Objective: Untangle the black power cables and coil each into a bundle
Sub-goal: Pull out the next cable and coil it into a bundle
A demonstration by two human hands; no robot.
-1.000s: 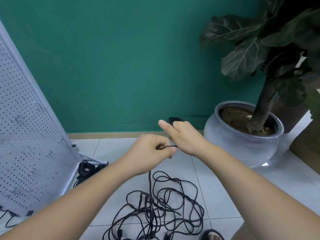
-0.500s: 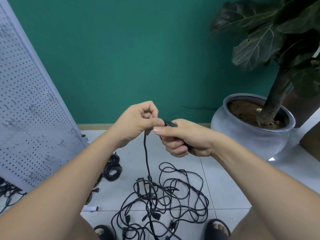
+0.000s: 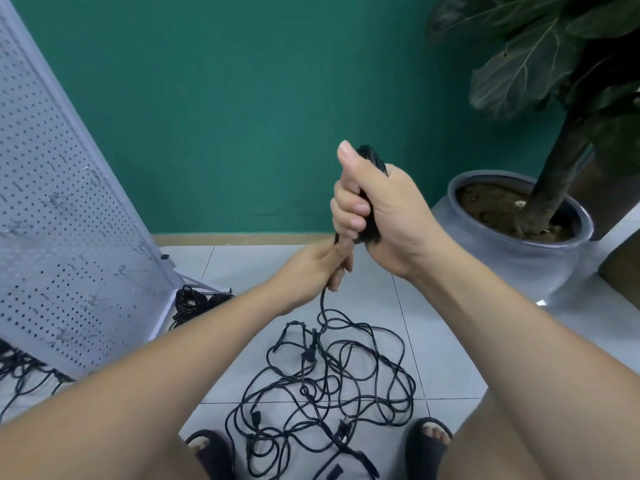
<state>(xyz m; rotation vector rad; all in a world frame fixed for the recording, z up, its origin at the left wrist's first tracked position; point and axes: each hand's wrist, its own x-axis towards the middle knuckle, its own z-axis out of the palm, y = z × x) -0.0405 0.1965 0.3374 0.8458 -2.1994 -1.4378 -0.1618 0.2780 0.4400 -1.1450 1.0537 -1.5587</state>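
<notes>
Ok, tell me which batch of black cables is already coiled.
The small bundle beside the pegboard: it is tightly wound, whereas the big pile in the middle sprawls in loose, tangled loops.

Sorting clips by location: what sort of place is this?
Likely an indoor office or studio corner: tiled floor, green wall, a big potted plant and a leaning pegboard.

Right hand, centre: fist round black cable, thumb up. Left hand, touching at its 7 o'clock: grips the trailing strand. Cable tangle, 6 o'clock, on tiled floor between sandalled feet. Pegboard, 9 o'clock. Potted plant, 2 o'clock
</notes>
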